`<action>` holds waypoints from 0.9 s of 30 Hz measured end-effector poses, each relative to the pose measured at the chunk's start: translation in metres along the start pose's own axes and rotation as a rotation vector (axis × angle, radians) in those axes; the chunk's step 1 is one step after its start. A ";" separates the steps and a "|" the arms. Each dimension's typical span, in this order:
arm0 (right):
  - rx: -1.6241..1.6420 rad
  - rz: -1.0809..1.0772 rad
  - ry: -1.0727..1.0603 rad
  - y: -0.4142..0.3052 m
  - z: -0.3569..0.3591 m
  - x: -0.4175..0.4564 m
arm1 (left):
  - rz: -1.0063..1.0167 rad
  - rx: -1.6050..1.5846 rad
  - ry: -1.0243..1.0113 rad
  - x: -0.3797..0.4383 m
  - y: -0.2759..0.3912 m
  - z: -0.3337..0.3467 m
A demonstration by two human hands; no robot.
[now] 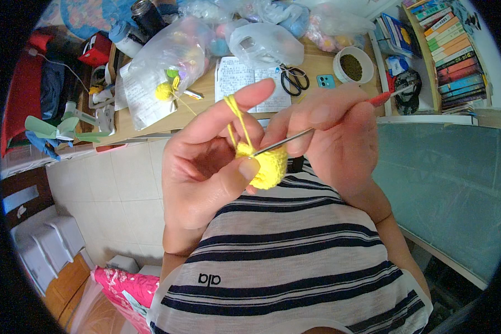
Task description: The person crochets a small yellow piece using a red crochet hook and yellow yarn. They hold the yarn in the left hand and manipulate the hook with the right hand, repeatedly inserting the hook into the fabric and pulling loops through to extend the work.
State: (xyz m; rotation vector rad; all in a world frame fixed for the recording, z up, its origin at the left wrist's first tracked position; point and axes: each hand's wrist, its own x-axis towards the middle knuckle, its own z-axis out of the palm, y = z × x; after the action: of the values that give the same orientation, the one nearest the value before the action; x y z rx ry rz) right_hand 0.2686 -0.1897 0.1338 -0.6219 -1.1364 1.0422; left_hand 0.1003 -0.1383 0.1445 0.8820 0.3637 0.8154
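Observation:
My left hand (208, 171) pinches a small round piece of yellow crochet (271, 167) between its thumb and fingers. Yellow yarn (239, 117) loops over the raised left index finger and runs down to the piece. In my right hand (338, 137) is a crochet hook (286, 140) with a metal shaft and a red handle. The hook's tip meets the upper edge of the crochet, beside my left thumb. Whether the tip sits inside a stitch is too small to tell. A yellow ball of yarn (163, 91) lies on the desk, with a strand leading toward my left hand.
On the wooden desk (313, 56) lie an open notebook (234, 81), black-handled scissors (294, 81), a teal phone-like object (325, 81) and a white bowl (337, 67) of green granules. Plastic bags (263, 44) of yarn line the back. A small green fan (64, 127) stands left, a bookshelf (417, 29) right.

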 end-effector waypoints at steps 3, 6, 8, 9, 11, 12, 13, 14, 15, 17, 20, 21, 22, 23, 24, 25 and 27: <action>-0.022 0.060 0.028 0.000 0.001 -0.003 | 0.084 0.074 0.043 -0.005 0.000 -0.004; -0.014 0.114 0.099 0.001 0.002 -0.005 | 0.167 0.186 0.133 -0.004 -0.002 0.002; 0.006 0.115 0.154 0.002 0.004 -0.005 | 0.195 0.204 0.163 -0.003 -0.003 0.005; 0.017 0.100 0.182 0.003 0.008 -0.006 | 0.205 0.186 0.153 -0.003 -0.004 0.004; 0.024 0.079 0.210 0.004 0.010 -0.005 | 0.225 0.150 0.133 -0.003 -0.006 0.001; 0.020 0.075 0.210 0.003 0.010 -0.004 | 0.208 0.155 0.143 -0.003 -0.006 0.001; 0.017 0.071 0.211 0.003 0.010 -0.004 | 0.191 0.161 0.153 -0.003 -0.005 0.001; 0.012 0.067 0.207 0.004 0.010 -0.004 | 0.173 0.166 0.163 -0.002 -0.005 0.002; 0.008 0.062 0.203 0.004 0.009 -0.004 | 0.173 0.161 0.163 -0.003 -0.005 0.001; -0.011 0.067 0.158 0.005 0.006 -0.004 | 0.176 0.150 0.162 -0.003 -0.005 0.001; -0.043 0.079 0.084 0.004 -0.001 -0.005 | 0.193 0.135 0.155 -0.001 -0.006 0.002; -0.047 0.074 0.095 0.004 0.000 -0.006 | 0.188 0.130 0.143 0.000 -0.007 0.002; -0.056 0.071 0.101 0.004 0.001 -0.006 | 0.183 0.125 0.131 0.001 -0.008 0.001; -0.066 0.068 0.108 0.003 0.001 -0.006 | 0.178 0.120 0.119 0.002 -0.008 0.000; -0.081 0.068 0.110 0.002 0.002 -0.005 | 0.136 0.099 0.127 0.002 -0.007 0.000; -0.091 0.065 0.110 0.002 0.002 -0.006 | 0.094 0.078 0.134 0.002 -0.005 0.001; -0.104 0.054 0.107 0.003 0.000 -0.006 | 0.028 0.019 0.125 0.004 -0.004 -0.001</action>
State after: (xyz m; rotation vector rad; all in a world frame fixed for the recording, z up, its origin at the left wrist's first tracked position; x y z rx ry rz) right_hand 0.2670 -0.1943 0.1291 -0.7859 -1.0900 0.9885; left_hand 0.1039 -0.1364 0.1409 0.8574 0.4697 0.8964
